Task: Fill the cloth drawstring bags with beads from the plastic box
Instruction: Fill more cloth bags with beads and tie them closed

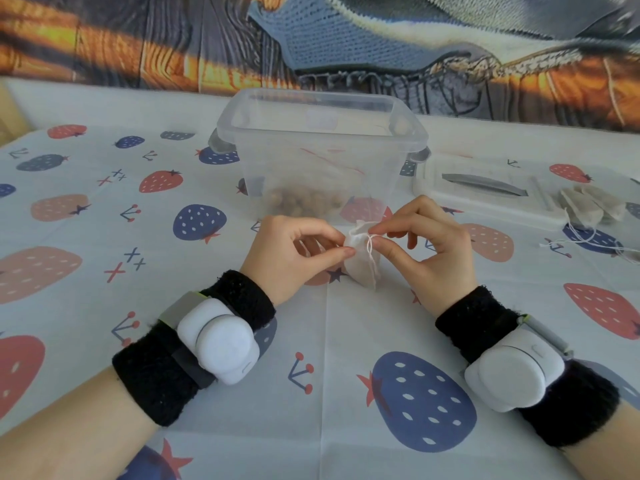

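A: Where's the bag?
B: Small cloth bag [360,261] on the tablecloth [207,306], just in front of the plastic box [322,147], neck cinched.
A: Hands?
B: Left hand [294,254] pinches the bag's left side. Right hand [429,244] pinches the string [371,251] at the neck.
A: Beads?
B: Brown beads [301,202] at the box bottom. Lid [491,195] lies right of the box, spare bags [588,206] beside it.
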